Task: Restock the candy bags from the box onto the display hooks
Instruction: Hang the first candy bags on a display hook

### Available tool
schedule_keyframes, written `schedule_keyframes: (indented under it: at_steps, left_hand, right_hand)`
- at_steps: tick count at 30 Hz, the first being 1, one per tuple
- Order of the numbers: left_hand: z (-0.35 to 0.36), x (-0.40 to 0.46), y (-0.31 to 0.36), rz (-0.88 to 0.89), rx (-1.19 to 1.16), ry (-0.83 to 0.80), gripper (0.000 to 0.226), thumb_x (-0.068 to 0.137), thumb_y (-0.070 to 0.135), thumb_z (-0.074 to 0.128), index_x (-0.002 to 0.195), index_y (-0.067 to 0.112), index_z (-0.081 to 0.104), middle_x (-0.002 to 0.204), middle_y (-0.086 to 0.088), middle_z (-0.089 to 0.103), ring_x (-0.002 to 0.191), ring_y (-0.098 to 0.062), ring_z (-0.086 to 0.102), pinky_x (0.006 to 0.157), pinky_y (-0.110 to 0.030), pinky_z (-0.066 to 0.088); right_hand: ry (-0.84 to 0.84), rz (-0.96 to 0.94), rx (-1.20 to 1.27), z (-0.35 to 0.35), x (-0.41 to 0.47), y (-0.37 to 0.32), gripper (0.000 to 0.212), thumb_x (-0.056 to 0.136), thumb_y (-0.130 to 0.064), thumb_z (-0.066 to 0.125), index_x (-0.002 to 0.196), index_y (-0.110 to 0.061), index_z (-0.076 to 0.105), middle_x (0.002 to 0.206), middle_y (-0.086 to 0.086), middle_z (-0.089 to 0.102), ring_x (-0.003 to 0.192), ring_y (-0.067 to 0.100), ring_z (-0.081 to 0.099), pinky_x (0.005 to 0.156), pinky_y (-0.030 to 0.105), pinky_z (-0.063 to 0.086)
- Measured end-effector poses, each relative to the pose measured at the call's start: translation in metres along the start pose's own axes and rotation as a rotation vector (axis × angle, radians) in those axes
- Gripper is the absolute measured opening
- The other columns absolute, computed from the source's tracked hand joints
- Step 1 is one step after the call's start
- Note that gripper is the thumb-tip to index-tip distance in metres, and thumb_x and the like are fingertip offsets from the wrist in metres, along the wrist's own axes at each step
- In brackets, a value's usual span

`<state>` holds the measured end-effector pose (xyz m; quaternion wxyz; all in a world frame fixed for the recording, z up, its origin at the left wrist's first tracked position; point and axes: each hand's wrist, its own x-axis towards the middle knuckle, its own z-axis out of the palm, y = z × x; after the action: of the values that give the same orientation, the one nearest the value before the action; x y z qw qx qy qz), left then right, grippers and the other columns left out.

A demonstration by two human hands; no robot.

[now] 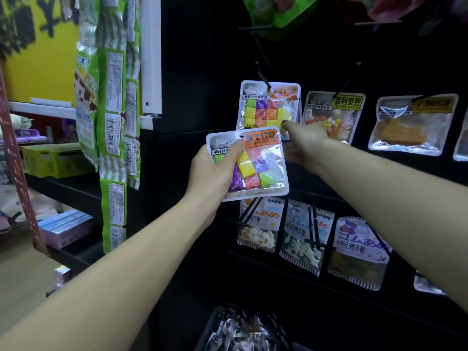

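Observation:
My left hand (211, 171) grips a clear candy bag (255, 165) of coloured cubes with an orange label, held tilted in front of the black display wall. Just above it a matching bag (268, 105) hangs on a black hook (263, 81). My right hand (306, 141) reaches to the lower right corner of that hanging bag, thumb on its front, fingers behind it. The box (243, 330) of silver-wrapped bags sits at the bottom centre, dark and partly cut off.
More bags hang to the right: a yellow-label bean bag (334, 115) and a brownish snack bag (412, 125). A lower row holds blue-white gummy bags (306, 239). Green snack strips (116, 102) hang left beside shelves with boxes (53, 160).

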<state>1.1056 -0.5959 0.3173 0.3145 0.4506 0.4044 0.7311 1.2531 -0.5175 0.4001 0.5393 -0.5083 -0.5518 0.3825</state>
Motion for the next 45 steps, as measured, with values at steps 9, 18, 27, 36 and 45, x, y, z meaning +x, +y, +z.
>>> schedule_keyframes:
  at_steps: [9,18,27,36,45]
  left_hand:
    - [0.004,0.008,0.027,0.041,0.087,0.042,0.027,0.094,0.035,0.073,0.116,0.02,0.069,0.101,0.0,0.08,0.085,-0.017,0.079,0.086,-0.048,0.064]
    - [0.005,0.013,0.056,0.125,0.157,0.101,0.037,0.095,0.045,0.071,0.114,0.019,0.054,0.093,0.006,0.071,0.08,-0.004,0.074,0.064,-0.023,0.059]
    - [0.006,0.019,0.061,0.199,0.174,0.091,0.024,0.096,0.036,0.072,0.106,0.025,0.053,0.107,0.001,0.073,0.091,-0.008,0.074,0.068,-0.02,0.059]
    - [0.008,0.029,0.056,0.155,0.209,0.095,0.025,0.095,0.035,0.073,0.107,0.022,0.054,0.104,0.004,0.069,0.089,-0.009,0.072,0.064,-0.019,0.058]
    - [0.031,0.067,0.034,0.141,0.37,0.114,0.025,0.096,0.037,0.07,0.09,0.028,0.048,0.096,0.008,0.064,0.092,-0.015,0.07,0.084,-0.04,0.062]
  right_hand:
    - [-0.557,-0.021,-0.056,-0.034,-0.062,0.0,0.031,0.1,-0.04,0.062,0.112,-0.012,0.07,0.104,0.008,0.08,0.091,0.023,0.076,0.082,0.038,0.063]
    - [-0.413,-0.292,0.101,-0.023,-0.069,-0.031,0.016,0.1,-0.001,0.061,0.113,-0.008,0.067,0.114,0.015,0.077,0.084,0.018,0.076,0.065,0.029,0.064]
    - [-0.331,-0.292,0.125,-0.015,-0.063,-0.044,0.016,0.098,0.001,0.062,0.108,-0.009,0.069,0.111,0.014,0.077,0.077,0.017,0.076,0.062,0.031,0.065]
    - [-0.294,-0.205,0.108,-0.01,-0.04,-0.036,0.028,0.096,-0.004,0.066,0.124,-0.002,0.066,0.121,0.018,0.071,0.101,0.034,0.075,0.068,0.043,0.066]
    - [-0.197,-0.161,0.025,-0.008,0.004,-0.024,0.021,0.092,-0.011,0.075,0.109,-0.003,0.068,0.118,0.018,0.072,0.101,0.036,0.074,0.078,0.049,0.066]
